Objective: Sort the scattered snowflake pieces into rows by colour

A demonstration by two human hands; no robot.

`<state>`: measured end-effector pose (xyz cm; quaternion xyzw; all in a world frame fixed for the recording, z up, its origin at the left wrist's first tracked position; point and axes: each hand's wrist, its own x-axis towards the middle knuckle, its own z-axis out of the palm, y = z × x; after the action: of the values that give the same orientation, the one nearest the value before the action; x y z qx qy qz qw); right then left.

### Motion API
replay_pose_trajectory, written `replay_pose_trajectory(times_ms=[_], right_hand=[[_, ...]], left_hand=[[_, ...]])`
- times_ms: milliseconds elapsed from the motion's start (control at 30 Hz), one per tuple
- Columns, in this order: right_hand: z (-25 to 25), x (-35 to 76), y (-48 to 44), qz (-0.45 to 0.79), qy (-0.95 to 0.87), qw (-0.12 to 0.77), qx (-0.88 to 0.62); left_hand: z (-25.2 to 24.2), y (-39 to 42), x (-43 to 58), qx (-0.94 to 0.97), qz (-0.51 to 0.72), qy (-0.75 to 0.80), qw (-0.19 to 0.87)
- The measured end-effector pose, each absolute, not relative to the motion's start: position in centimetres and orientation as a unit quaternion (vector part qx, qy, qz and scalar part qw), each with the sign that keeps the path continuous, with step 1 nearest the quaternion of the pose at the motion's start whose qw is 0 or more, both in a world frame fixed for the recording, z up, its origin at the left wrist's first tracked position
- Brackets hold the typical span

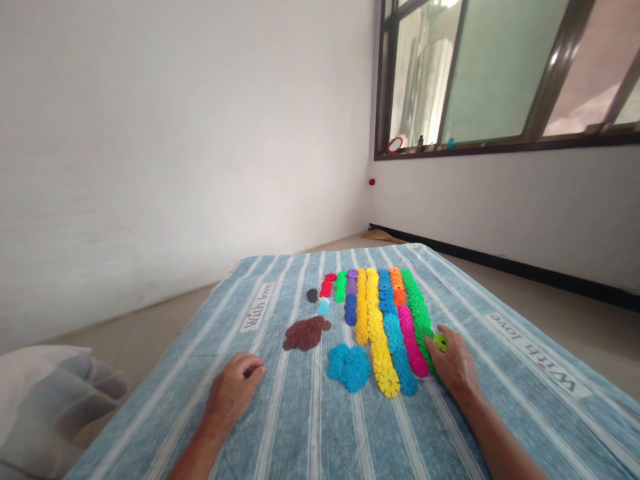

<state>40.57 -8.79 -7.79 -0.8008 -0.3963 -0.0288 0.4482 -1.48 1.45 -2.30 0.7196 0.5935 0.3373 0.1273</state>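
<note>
Rows of flat, notched plastic discs lie on the striped blue cloth (295, 400). My right hand (453, 360) is closed around a lime-green disc (441, 342) at the lower end of the green row (416, 300). Just left of that row is a magenta row (413, 340), and further left runs a long yellow row (377, 333). My left hand (237, 380) rests on the cloth at the left with its fingers curled; whether anything is inside them is hidden. Nearest to it are a brown pile (305, 333) and a blue pile (349, 367).
Small red (326, 287), black (313, 295) and light blue (323, 306) groups lie behind the brown pile. A translucent white bag (60, 400) stands at the lower left, beyond the cloth's edge. White walls and a dark-framed window (500, 80) are behind.
</note>
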Motion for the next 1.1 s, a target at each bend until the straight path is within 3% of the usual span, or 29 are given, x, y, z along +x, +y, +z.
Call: replay_pose_trajectory(times_ms=[1100], right_hand=[[-8.1, 40.2, -8.7, -0.021, -0.436, 0.398, -0.807]], left_hand=[[-1.2, 1.0, 0.6, 0.694, 0.304, 0.641, 0.123]])
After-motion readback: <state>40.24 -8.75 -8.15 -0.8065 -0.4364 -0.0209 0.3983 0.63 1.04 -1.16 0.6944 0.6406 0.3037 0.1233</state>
